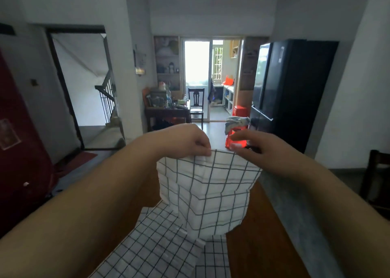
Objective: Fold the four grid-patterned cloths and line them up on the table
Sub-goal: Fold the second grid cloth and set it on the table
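Left hand [185, 142]: pinched shut on the raised cloth's top edge, at 11 o'clock of it.
Right hand [259, 149]: fingers narrow at the same edge, at 1 o'clock; grip unclear.
Raised cloth [209, 191]: hangs above the desk [263, 241].
Other cloths [152, 248]: lie flat on the desk, at 7 o'clock.

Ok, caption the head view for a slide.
Both hands, left hand and right hand, lift a white grid-patterned cloth above the brown wooden table.
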Available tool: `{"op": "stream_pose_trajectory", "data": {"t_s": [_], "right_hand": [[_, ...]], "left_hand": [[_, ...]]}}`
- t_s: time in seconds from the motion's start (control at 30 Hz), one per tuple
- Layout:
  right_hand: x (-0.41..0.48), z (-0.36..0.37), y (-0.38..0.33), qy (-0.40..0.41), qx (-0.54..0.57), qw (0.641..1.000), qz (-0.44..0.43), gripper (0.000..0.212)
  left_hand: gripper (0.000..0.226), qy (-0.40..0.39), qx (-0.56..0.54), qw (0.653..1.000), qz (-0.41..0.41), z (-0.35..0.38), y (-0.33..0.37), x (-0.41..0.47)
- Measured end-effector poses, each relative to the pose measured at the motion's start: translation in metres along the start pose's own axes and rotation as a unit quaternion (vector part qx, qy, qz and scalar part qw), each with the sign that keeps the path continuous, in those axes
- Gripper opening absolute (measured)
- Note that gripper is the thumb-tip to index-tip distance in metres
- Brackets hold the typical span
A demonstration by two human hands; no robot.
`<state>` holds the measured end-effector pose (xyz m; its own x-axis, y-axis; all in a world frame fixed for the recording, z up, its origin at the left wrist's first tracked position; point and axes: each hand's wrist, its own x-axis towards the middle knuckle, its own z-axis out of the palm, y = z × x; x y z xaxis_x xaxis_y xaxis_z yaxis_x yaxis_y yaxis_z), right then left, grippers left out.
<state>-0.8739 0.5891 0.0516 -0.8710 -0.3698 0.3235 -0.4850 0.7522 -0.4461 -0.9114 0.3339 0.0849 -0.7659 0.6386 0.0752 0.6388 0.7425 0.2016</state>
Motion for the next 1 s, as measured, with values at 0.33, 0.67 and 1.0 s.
{"op": "stream_pose_trajectory", "data": {"t_s": [0.33,0.67,1.0], "right_hand": [[0.048,0.004,-0.05,-0.03,-0.074,0.996,-0.049,0.025],[0.081,-0.002,-0.073,-0.043,-0.081,0.995,-0.03,0.012],[0.096,-0.003,-0.074,-0.012,-0.055,0.998,-0.006,0.01]], "left_hand": [[0.024,0.019,0.058,0.998,0.002,-0.028,0.009,0.0],[0.017,0.081,-0.005,0.995,-0.055,-0.045,-0.049,-0.032],[0.021,0.128,-0.036,0.983,-0.128,-0.07,-0.12,-0.082]]}}
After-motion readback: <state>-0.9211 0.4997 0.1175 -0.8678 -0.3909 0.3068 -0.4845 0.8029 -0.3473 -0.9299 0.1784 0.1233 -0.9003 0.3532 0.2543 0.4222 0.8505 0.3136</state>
